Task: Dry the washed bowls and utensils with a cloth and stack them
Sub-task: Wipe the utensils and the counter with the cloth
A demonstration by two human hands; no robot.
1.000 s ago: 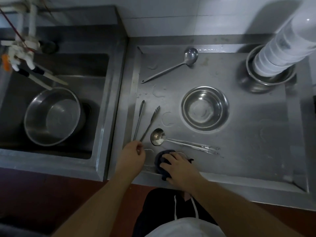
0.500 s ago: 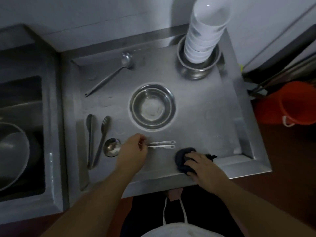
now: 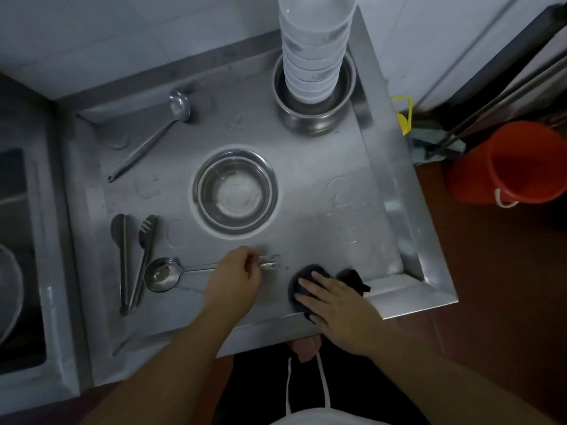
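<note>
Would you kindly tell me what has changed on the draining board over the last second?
The left hand moved right from the tongs' near end and now pinches the ladle's handle. The right hand slid the dark cloth rightwards along the front edge. The steel bowl, the far ladle and the stacked white bowls stayed put.

The left hand [image 3: 234, 279] covers the middle of the steel ladle's handle [image 3: 198, 267]. The stacked white bowls [image 3: 313, 53] run past the top edge. The large steel basin [image 3: 9, 289] is cut off at left.
</note>
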